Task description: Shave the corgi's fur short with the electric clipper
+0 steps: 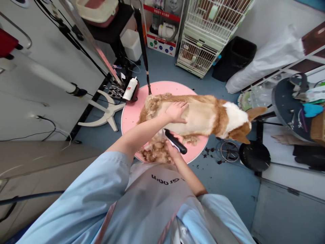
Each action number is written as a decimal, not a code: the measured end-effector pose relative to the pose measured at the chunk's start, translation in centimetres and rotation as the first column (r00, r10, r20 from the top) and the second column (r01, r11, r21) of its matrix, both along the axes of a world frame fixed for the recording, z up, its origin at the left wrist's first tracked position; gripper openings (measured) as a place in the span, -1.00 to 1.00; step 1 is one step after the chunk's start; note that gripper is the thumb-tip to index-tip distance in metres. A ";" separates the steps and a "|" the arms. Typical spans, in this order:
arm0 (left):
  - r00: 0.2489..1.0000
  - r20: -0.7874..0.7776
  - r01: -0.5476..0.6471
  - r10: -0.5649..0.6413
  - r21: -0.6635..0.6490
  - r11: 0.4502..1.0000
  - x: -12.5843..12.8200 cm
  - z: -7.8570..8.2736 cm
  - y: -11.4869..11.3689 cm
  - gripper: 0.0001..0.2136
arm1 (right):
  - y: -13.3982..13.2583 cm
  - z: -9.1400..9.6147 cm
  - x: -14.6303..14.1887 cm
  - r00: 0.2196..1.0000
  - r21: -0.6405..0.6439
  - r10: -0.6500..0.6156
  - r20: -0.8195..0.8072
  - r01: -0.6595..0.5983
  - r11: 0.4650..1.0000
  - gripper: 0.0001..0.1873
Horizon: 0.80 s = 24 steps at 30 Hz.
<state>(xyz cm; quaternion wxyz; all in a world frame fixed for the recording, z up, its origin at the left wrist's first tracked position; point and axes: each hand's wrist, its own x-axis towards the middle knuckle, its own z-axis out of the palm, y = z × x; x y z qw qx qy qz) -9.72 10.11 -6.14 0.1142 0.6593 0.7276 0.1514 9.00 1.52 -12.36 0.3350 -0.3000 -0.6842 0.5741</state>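
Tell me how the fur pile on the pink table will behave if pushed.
The fur pile is probably light, being fluffy tufts. It would likely break apart rather than slide whole, as the tufts look loose. Lying near the edge of the pink table, some might spill.

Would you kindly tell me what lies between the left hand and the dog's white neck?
Between the left hand and the dog's white neck, the head view shows a stretch of clipped back, then a band of longer brown fur.

An orange-and-white dog [200, 113], its back shorn close and pale, extends across the round pink tabletop [130, 113], head toward the right; a black clipper [177, 142] slants beside its near flank.
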 end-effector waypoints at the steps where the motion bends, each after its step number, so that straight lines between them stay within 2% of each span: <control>1: 1.000 0.000 0.004 -0.004 0.002 1.000 0.0 -0.1 0.1 -0.04 | 0.4 0.2 -0.3 1.000 0.038 -0.014 -0.005 0.014 0.999 -0.64; 2: 1.000 -0.002 0.009 -0.009 0.004 1.000 0.1 -0.2 0.2 -0.03 | 0.6 0.2 -0.6 1.000 0.071 0.027 0.000 -0.027 0.997 -0.65; 4: 1.000 -0.011 0.019 -0.019 0.001 1.000 0.2 0.0 0.3 -0.02 | 0.6 0.1 -1.5 0.980 0.106 0.200 0.021 -0.201 0.974 -0.66; 6: 0.999 -0.019 0.035 -0.035 -0.017 0.999 0.0 0.3 0.1 0.00 | 0.4 0.0 -1.9 0.920 0.125 0.391 0.039 -0.392 0.911 -0.63; 8: 0.995 -0.017 0.096 -0.097 -0.057 0.994 -0.7 0.7 -0.8 0.03 | 0.4 0.0 -1.5 0.875 0.146 0.478 0.081 -0.485 0.862 -0.59; 10: 0.980 -0.009 0.198 -0.200 -0.101 0.975 -1.7 1.1 -2.1 0.06 | 0.7 0.2 -0.4 0.900 0.169 0.421 0.116 -0.436 0.884 -0.58; 12: 0.957 -0.009 0.287 -0.289 -0.106 0.952 -2.8 1.2 -3.5 0.07 | 1.1 0.2 0.5 0.959 0.198 0.270 0.088 -0.283 0.939 -0.59; 14: 0.949 -0.012 0.315 -0.316 -0.069 0.947 -3.5 1.0 -4.6 0.05 | 1.3 0.0 0.6 0.982 0.208 0.186 0.027 -0.188 0.960 -0.59; 17: 0.963 0.000 0.269 -0.269 -0.023 0.963 -3.8 0.4 -4.7 0.00 | 0.6 -0.5 -1.1 0.961 0.185 0.276 0.025 -0.276 0.943 -0.60; 21: 0.983 0.031 0.183 -0.182 -0.034 0.982 -3.4 0.3 -3.3 -0.01 | -0.7 -0.8 -2.9 0.891 0.153 0.444 0.095 -0.454 0.878 -0.64; 23: 0.988 0.051 0.150 -0.149 -0.026 0.988 -3.4 0.6 -2.7 -0.03 | -0.7 -0.6 -2.7 0.881 0.181 0.458 0.119 -0.473 0.862 -0.65; 24: 0.989 0.060 0.139 -0.137 -0.017 0.990 -3.5 0.8 -2.5 -0.06 | -0.5 -0.5 -2.4 0.900 0.207 0.419 0.124 -0.436 0.876 -0.64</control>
